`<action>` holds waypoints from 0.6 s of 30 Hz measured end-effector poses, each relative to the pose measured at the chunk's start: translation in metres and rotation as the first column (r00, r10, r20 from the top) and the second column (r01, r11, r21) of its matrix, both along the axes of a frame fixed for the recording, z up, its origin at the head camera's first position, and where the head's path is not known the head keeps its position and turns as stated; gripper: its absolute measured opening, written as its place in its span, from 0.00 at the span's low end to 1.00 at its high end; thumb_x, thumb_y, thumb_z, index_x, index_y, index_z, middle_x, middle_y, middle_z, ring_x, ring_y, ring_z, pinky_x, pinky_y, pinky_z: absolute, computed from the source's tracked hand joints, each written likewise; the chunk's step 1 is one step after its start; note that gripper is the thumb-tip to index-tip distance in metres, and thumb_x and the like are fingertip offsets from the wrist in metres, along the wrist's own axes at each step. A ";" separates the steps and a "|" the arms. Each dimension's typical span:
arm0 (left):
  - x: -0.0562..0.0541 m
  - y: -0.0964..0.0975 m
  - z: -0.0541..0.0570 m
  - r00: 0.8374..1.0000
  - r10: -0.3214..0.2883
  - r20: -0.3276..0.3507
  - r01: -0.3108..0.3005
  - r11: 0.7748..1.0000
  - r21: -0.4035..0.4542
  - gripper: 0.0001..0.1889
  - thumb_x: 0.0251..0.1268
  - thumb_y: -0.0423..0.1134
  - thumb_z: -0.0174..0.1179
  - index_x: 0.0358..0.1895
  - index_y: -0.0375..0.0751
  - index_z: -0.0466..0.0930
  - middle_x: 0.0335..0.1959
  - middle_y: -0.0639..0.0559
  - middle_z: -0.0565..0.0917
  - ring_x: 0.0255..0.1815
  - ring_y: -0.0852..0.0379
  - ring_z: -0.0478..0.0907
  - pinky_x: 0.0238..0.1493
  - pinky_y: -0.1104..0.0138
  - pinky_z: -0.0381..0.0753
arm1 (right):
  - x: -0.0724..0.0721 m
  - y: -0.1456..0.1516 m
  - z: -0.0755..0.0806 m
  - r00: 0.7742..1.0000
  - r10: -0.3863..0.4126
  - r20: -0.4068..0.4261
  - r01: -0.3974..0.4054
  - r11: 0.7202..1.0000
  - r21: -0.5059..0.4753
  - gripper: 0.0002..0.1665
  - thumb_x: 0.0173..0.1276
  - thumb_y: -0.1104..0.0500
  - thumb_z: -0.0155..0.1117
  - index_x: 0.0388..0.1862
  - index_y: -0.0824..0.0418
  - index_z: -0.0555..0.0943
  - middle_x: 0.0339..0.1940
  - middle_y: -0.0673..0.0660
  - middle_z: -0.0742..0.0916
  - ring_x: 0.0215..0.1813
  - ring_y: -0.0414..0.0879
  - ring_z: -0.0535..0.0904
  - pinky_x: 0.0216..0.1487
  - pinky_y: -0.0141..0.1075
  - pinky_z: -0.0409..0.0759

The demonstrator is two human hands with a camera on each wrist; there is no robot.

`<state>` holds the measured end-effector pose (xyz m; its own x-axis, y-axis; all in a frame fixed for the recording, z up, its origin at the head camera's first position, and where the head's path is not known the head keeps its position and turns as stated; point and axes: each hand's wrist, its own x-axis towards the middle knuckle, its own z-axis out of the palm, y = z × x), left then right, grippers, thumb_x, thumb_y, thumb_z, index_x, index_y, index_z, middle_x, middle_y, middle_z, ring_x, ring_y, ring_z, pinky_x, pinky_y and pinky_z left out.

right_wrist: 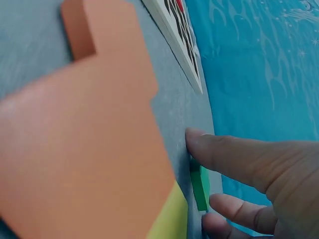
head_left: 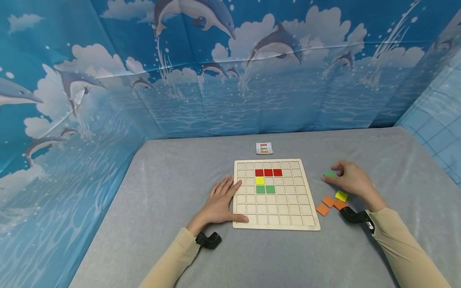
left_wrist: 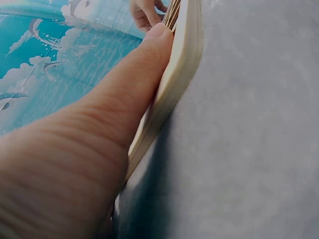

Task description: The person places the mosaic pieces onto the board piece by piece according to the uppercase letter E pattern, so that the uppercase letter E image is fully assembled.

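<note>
A light wooden grid board (head_left: pixel 291 209) lies flat on the table. Several coloured tiles sit in its squares: three red tiles (head_left: pixel 268 173) in a row, one yellow tile (head_left: pixel 259 181) below, then two green tiles (head_left: pixel 265 189). My left hand (head_left: pixel 219 202) is spread along the board's left edge, its thumb (left_wrist: pixel 134 74) on the front corner. To the right of the board, my right hand (head_left: pixel 351 178) pinches a loose green tile (right_wrist: pixel 200 184) between thumb and fingers, close over the table.
Near my right wrist lie several orange tiles (head_left: pixel 322 209) and a loose yellow tile (head_left: pixel 341 195). A small card (head_left: pixel 264 148) with a coloured grid pattern sits behind the board. Grey cloth covers the table (head_left: pixel 180 176); a blue dolphin-print curtain (head_left: pixel 223 108) hangs at its back and left.
</note>
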<state>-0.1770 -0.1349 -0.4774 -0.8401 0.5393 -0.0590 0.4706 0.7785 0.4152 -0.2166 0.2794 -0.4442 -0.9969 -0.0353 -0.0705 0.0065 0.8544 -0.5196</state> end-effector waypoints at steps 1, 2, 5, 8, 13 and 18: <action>0.000 0.000 0.000 1.000 0.000 0.000 0.000 1.000 0.000 0.59 0.45 0.71 0.63 0.77 0.53 0.40 0.77 0.48 0.38 0.75 0.53 0.30 0.70 0.55 0.32 | 0.000 0.000 0.000 1.000 -0.004 0.007 0.004 1.000 0.001 0.35 0.59 0.44 0.69 0.47 0.75 0.73 0.34 0.65 0.77 0.31 0.54 0.70 0.25 0.39 0.67; 0.000 0.000 0.000 1.000 0.000 0.000 0.000 1.000 0.000 0.59 0.45 0.71 0.63 0.77 0.53 0.40 0.77 0.48 0.38 0.75 0.53 0.30 0.70 0.55 0.32 | 0.000 0.000 -0.001 1.000 -0.008 0.010 0.008 1.000 0.002 0.33 0.59 0.45 0.68 0.46 0.74 0.73 0.32 0.63 0.76 0.29 0.52 0.69 0.25 0.38 0.66; 0.001 0.001 0.001 1.000 -0.002 -0.001 0.002 1.000 0.000 0.59 0.45 0.71 0.63 0.77 0.52 0.40 0.77 0.48 0.39 0.75 0.53 0.30 0.70 0.55 0.32 | 0.002 0.000 -0.001 1.000 -0.014 0.023 0.014 1.000 0.007 0.30 0.60 0.46 0.68 0.42 0.71 0.73 0.29 0.60 0.76 0.28 0.50 0.69 0.25 0.37 0.64; 0.000 0.001 0.002 1.000 -0.004 0.002 0.004 1.000 0.000 0.59 0.45 0.71 0.63 0.77 0.52 0.40 0.77 0.48 0.39 0.75 0.52 0.30 0.70 0.55 0.32 | 0.003 0.000 -0.001 0.999 -0.015 0.032 0.015 1.000 0.008 0.28 0.60 0.47 0.68 0.41 0.71 0.73 0.28 0.59 0.76 0.28 0.50 0.69 0.25 0.37 0.64; 0.001 0.001 0.002 1.000 -0.003 0.005 0.003 1.000 0.011 0.59 0.45 0.70 0.64 0.77 0.51 0.41 0.77 0.47 0.39 0.75 0.52 0.30 0.70 0.55 0.32 | 0.003 -0.002 0.001 0.999 0.006 0.052 -0.005 1.000 -0.007 0.26 0.60 0.49 0.69 0.41 0.71 0.76 0.29 0.57 0.76 0.29 0.50 0.69 0.27 0.38 0.64; 0.001 0.001 0.002 1.000 0.001 0.004 -0.001 1.000 0.015 0.60 0.45 0.70 0.64 0.77 0.52 0.41 0.77 0.48 0.39 0.75 0.52 0.30 0.70 0.54 0.32 | 0.003 -0.007 0.000 0.997 0.048 0.055 -0.047 0.999 -0.018 0.21 0.59 0.52 0.71 0.40 0.68 0.78 0.31 0.58 0.76 0.31 0.51 0.69 0.28 0.38 0.65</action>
